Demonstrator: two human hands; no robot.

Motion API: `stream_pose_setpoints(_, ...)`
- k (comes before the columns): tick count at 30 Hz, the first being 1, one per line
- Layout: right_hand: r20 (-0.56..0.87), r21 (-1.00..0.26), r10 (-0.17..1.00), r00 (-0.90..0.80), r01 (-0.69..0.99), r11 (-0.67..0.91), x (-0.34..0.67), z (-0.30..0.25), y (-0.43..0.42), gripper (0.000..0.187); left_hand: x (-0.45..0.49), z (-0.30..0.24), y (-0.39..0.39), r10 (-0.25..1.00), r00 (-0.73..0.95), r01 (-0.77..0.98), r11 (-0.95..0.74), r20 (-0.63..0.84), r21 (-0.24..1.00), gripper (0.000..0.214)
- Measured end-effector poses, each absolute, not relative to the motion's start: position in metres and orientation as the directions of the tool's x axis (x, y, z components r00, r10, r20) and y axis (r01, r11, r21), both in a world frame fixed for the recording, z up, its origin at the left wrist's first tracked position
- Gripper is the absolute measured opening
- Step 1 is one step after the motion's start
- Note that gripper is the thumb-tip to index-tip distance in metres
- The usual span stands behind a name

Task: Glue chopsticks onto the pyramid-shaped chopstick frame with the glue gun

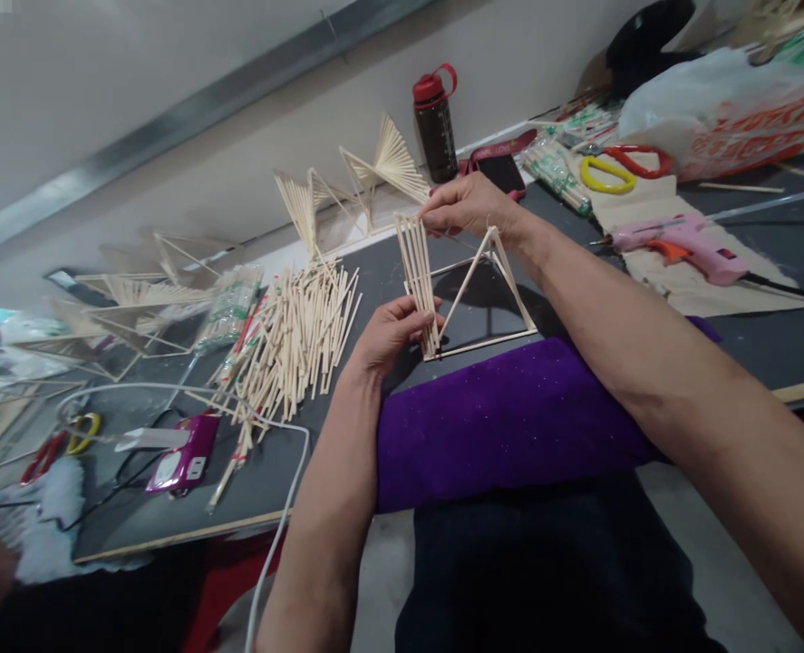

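A pyramid frame of wooden sticks (pixel 489 290) stands on the dark table (pixel 761 336) in front of me. A row of sticks (pixel 416 272) leans up against its left side. My left hand (pixel 392 334) is closed around the lower end of that row. My right hand (pixel 469 207) pinches the top ends of the sticks, near the frame's apex. A large loose pile of sticks (pixel 293 340) lies just left of my left hand.
Finished fan-shaped stick pieces (pixel 381 168) stand at the back with a dark bottle (pixel 435 127). A pink glue gun (pixel 680 240), scissors (pixel 623 168), a phone (pixel 503 172) and a plastic bag (pixel 728 104) lie right. A purple cloth (pixel 503 422) covers my lap. A magenta device (pixel 184 458) and white cable (pixel 285 508) sit left.
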State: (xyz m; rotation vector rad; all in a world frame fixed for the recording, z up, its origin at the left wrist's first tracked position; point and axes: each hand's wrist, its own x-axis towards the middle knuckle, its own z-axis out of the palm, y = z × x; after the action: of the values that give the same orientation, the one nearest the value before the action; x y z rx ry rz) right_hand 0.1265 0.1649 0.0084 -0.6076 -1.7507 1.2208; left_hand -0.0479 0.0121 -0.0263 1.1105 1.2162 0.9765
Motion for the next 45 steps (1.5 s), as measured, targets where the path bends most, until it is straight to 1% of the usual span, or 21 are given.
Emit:
stream_pose_setpoints(7, 0.381, -0.918, 0.786, -0.487, -0.099, 0.383, 0.1268, 0.0081, 0.1649, 0.006, -0.0482, -0.0241, 0.0105, 0.968, 0.119, 0.019, 0.218, -0.219, 0.976, 0.035)
stream_pose_setpoints(13, 0.369, -0.923, 0.803, -0.468, -0.086, 0.374, 0.1272, 0.0108, 0.1594, 0.007, -0.0471, -0.0250, 0.0102, 0.971, 0.117, 0.003, 0.211, -0.209, 0.978, 0.031)
stream_pose_setpoints(20, 0.346, -0.932, 0.808, -0.477, -0.075, 0.355, 0.1281, 0.0133, 0.1581, 0.007, -0.0463, -0.0264, 0.0107, 0.970, 0.090, 0.009, 0.226, -0.226, 0.974, 0.030)
stream_pose_setpoints(28, 0.335, -0.937, 0.804, -0.491, -0.088, 0.337, 0.1298, 0.0154, 0.1580, 0.005, -0.0468, -0.0249, 0.0109, 0.970, 0.104, 0.025, 0.216, -0.218, 0.976, 0.030)
stream_pose_setpoints(35, 0.344, -0.935, 0.812, -0.472, -0.090, 0.344, 0.1285, 0.0130, 0.1587, 0.003, -0.0465, -0.0246, 0.0111, 0.972, 0.106, 0.037, 0.205, -0.208, 0.978, 0.032)
stream_pose_setpoints(41, 0.358, -0.923, 0.801, -0.479, -0.051, 0.382, 0.1300, 0.0118, 0.1600, 0.006, -0.0457, -0.0243, 0.0109, 0.973, 0.102, 0.041, 0.203, -0.207, 0.978, 0.031)
stream_pose_setpoints(45, 0.347, -0.925, 0.810, -0.473, -0.030, 0.379, 0.1306, 0.0127, 0.1586, 0.002, -0.0454, -0.0253, 0.0109, 0.973, 0.097, 0.039, 0.208, -0.211, 0.977, 0.031)
